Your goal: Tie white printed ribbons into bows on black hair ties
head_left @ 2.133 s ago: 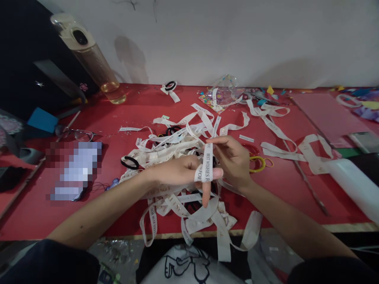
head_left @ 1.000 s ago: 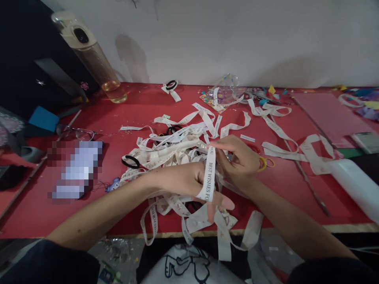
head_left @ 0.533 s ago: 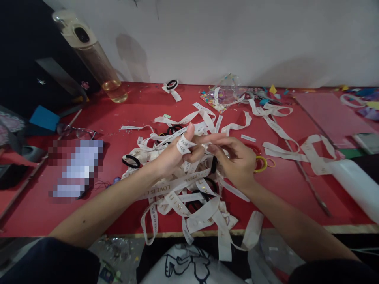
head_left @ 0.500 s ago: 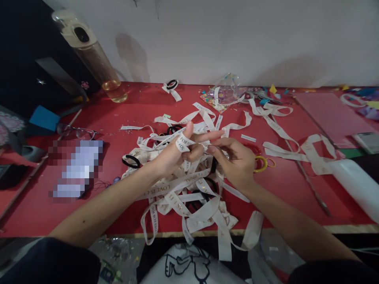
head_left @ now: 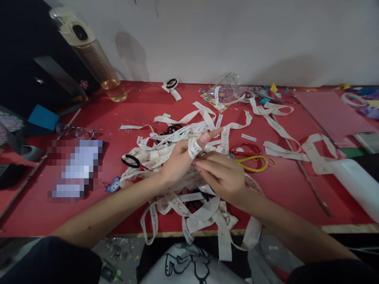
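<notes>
A white printed ribbon (head_left: 194,148) is looped around the thumb of my left hand (head_left: 177,161). That hand's index finger points out to the right, while its other fingers are mostly hidden behind my right hand (head_left: 222,173). Thumb and fingertips of my right hand are pinched together on the ribbon, just below the left thumb. Under both hands lies a tangled heap of similar ribbons (head_left: 204,213) with gold and black lettering. Black hair ties (head_left: 130,161) show among the heap.
A tilted bottle (head_left: 97,65) stands at back left, near glasses (head_left: 84,133) and a blurred-out phone (head_left: 78,167). Red and yellow loop handles (head_left: 253,163) lie right of my hands. Another hair tie with ribbon (head_left: 171,83) sits near the wall. A white case (head_left: 355,189) is at right.
My right hand has moved left and down, closer to my left thumb. My left hand has shifted slightly right and turned, bringing the ribbon loop with it. The yellow handle is now more exposed.
</notes>
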Motion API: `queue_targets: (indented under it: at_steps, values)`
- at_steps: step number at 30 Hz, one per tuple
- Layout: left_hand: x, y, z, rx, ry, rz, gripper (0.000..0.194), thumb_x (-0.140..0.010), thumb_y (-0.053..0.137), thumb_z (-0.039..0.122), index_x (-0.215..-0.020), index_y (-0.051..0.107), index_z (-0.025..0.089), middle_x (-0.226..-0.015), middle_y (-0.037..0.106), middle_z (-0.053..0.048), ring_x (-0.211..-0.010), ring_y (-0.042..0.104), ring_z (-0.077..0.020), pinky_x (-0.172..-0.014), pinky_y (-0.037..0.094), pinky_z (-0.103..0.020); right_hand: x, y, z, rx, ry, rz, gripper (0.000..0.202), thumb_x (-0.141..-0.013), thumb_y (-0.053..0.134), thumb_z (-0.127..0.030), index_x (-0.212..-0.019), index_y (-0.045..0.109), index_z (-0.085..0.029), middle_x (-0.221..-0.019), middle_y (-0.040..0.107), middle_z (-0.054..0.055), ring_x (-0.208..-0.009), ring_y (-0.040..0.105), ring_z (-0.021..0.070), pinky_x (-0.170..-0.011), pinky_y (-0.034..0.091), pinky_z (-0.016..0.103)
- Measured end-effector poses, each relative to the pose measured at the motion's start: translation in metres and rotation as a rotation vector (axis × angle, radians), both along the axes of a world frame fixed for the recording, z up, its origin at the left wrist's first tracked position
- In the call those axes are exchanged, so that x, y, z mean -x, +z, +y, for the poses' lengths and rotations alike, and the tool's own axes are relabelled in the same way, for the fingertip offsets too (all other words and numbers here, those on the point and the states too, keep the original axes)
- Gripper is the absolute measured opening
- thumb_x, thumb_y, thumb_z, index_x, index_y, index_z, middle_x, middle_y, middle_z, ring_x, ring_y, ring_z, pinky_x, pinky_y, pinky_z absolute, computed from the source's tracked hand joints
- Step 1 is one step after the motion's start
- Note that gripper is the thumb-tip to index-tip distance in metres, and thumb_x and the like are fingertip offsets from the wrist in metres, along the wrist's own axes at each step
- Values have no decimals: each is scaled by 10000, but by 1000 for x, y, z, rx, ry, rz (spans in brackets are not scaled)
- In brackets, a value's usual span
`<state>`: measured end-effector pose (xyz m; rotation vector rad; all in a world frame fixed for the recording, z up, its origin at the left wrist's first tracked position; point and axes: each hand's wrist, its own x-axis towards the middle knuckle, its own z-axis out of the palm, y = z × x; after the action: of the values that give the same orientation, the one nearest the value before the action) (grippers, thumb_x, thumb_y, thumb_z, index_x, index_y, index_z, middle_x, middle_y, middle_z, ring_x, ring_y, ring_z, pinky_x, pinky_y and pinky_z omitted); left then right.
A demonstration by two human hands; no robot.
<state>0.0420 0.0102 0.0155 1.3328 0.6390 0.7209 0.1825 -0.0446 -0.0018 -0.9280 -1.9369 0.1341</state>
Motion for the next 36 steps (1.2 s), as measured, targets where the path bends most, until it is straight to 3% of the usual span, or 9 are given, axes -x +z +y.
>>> queue_targets:
  at_steps: [3,5,7,10,12,16,21,27,36]
  values:
    - [-1,-4,-3,32,87,-118,492,-933,578,516,-1311,663,213,-522,442,69,-540,394,-96,-610,394,-230,0,-4,1,-54,22,-68,242,-892,575,-78,-1047,702,-213,-850,756,51,-816,718,182,-718,590,302]
    - [-2,-6,-5,33,65,-147,487,-900,646,473,-1314,663,218,-579,580,43,-613,513,-108,-668,447,-236,-1,-6,0,-29,9,-51,227,-873,565,-64,-982,695,-215,-871,757,45,-824,722,174,-726,589,288]
    - [-1,-7,-6,-4,81,-163,479,-880,681,442,-1308,669,227,-788,727,-15,-782,627,-146,-749,491,-254,-3,-6,-1,28,-34,11,206,-844,574,-65,-928,677,-221,-878,756,31,-794,718,159,-708,583,269]
    - [1,-5,-5,-109,104,-149,399,-876,699,401,-1237,716,232,-1073,762,-63,-980,675,-184,-844,520,-269,-8,-5,0,170,-158,137,126,-845,610,-123,-904,662,-222,-838,749,15,-734,704,154,-680,567,270]
    - [3,-2,-3,-196,61,-118,303,-882,695,382,-1118,771,209,-1049,771,-68,-967,691,-183,-850,533,-268,-14,-6,4,297,-239,258,66,-872,628,-194,-918,668,-221,-827,743,11,-743,703,160,-691,566,281]
    - [5,2,-1,-241,-58,-25,281,-911,652,390,-874,801,155,-814,766,-49,-705,665,-121,-652,513,-214,-26,-13,18,410,-281,539,117,-922,578,-266,-921,692,-241,-948,754,38,-894,720,201,-773,587,338]
    - [5,4,-1,-232,-23,45,280,-945,600,371,-927,791,169,-844,761,-36,-686,626,-97,-639,482,-207,-32,-14,25,328,-120,737,255,-978,459,-255,-975,710,-301,-937,751,34,-928,728,218,-886,585,416]
    - [5,2,1,-270,-77,0,313,-946,580,364,-785,719,135,-756,710,-31,-688,625,-107,-675,497,-222,-29,-3,16,653,189,533,287,-960,581,-338,-1231,675,-320,-1207,718,24,-1112,681,208,-1009,542,382]
    - [9,5,4,-395,-218,46,158,-910,620,258,-904,735,150,-811,707,-20,-703,613,-95,-657,471,-189,-28,0,21,600,177,622,142,-878,709,-394,-905,747,-260,-974,733,31,-915,691,172,-852,577,318]
